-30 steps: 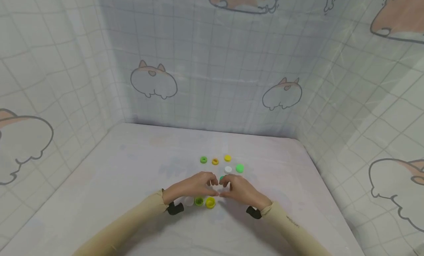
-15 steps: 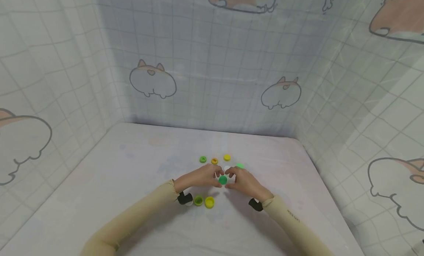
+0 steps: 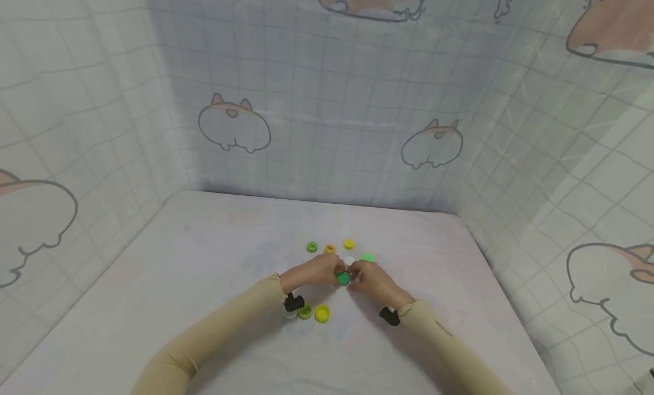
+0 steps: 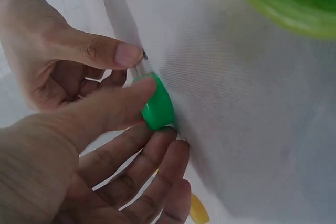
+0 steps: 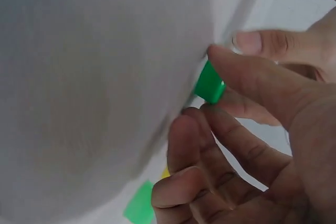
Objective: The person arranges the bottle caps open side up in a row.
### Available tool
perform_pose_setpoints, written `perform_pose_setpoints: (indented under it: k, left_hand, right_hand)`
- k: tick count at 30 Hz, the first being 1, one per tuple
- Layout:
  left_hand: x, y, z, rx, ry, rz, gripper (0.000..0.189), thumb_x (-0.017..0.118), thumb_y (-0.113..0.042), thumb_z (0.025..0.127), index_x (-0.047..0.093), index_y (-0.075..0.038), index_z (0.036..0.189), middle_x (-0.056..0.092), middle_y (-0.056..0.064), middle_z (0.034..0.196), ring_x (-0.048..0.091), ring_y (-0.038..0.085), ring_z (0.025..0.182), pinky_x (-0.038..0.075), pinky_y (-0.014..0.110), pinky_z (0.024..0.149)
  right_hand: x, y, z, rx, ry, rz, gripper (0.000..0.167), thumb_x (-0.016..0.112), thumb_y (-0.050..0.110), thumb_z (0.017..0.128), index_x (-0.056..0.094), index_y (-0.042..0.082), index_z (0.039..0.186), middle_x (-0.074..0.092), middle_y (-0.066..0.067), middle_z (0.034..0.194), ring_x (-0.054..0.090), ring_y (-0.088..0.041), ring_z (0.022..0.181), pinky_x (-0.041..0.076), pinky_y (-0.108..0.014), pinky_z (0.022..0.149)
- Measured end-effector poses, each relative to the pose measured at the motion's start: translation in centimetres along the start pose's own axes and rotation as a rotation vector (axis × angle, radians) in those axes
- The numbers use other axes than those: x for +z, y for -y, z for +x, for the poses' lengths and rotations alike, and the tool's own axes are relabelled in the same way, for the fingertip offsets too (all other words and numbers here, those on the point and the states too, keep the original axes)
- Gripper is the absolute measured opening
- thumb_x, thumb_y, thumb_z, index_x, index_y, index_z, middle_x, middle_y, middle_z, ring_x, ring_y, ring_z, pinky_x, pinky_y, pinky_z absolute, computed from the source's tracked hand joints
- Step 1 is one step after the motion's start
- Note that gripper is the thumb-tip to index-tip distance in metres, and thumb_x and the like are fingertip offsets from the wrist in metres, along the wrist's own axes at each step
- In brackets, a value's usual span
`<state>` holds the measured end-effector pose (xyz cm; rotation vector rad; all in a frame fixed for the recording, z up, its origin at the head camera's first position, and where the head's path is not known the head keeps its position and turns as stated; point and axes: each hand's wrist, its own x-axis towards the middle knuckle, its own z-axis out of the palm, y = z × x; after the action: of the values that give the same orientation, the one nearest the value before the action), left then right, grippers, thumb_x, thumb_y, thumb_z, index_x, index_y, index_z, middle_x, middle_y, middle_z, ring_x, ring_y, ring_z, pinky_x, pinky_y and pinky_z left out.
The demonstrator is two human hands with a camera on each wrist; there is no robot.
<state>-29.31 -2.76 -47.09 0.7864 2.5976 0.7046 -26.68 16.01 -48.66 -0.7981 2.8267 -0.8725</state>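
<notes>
One green cap (image 3: 343, 278) and seemingly illegible sleeve lettering (image 3: 443, 328)

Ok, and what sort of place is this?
Probably a makeshift indoor work booth: dog-print sheets hang along three sides of a pale table, with small round caps on it.

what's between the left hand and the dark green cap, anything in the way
Nothing visible. The left hand appears to touch the dark green cap directly with its thumb. The right hand is on the other side, and the white cap lies farther back.
</notes>
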Motion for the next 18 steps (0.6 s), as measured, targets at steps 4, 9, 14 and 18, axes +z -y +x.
perform_pose_setpoints:
  k: [4,9,14,18]
  left_hand:
    - [-0.1,0.2,0.0,-0.014,-0.005,-0.076,0.027,0.078,-0.007,0.079,0.072,-0.004,0.104,0.07,0.001,0.088,0.06,0.008,0.075,0.051,0.022,0.069]
    - [-0.3,0.6,-0.1,0.004,-0.013,-0.108,0.021,0.078,-0.004,0.078,0.072,-0.002,0.098,0.069,0.001,0.082,0.058,0.008,0.071,0.05,0.021,0.065]
    - [-0.3,0.8,-0.1,0.042,-0.02,-0.094,0.018,0.078,0.001,0.076,0.073,-0.001,0.094,0.069,0.001,0.078,0.057,0.006,0.067,0.049,0.019,0.062]
    - [-0.2,0.8,-0.1,0.049,-0.02,-0.09,0.018,0.078,0.002,0.076,0.074,-0.001,0.093,0.07,0.002,0.078,0.057,0.006,0.067,0.049,0.019,0.062]
  right_hand:
    - [0.5,-0.1,0.4,0.013,-0.015,0.014,0.024,0.079,0.011,0.079,0.07,0.006,0.1,0.068,-0.001,0.092,0.058,-0.013,0.081,0.048,-0.025,0.07]
    - [0.9,0.0,1.0,0.035,-0.024,0.018,0.023,0.079,0.013,0.078,0.071,0.008,0.098,0.066,0.003,0.086,0.057,-0.01,0.08,0.048,-0.024,0.069]
    - [1.2,-0.1,1.2,0.035,-0.026,0.039,0.02,0.079,0.014,0.079,0.071,0.009,0.097,0.066,0.003,0.085,0.057,-0.01,0.079,0.048,-0.023,0.069]
    - [1.3,0.0,1.2,0.036,-0.029,0.061,0.018,0.077,0.012,0.08,0.071,0.008,0.096,0.065,0.001,0.087,0.058,-0.01,0.08,0.049,-0.023,0.07]
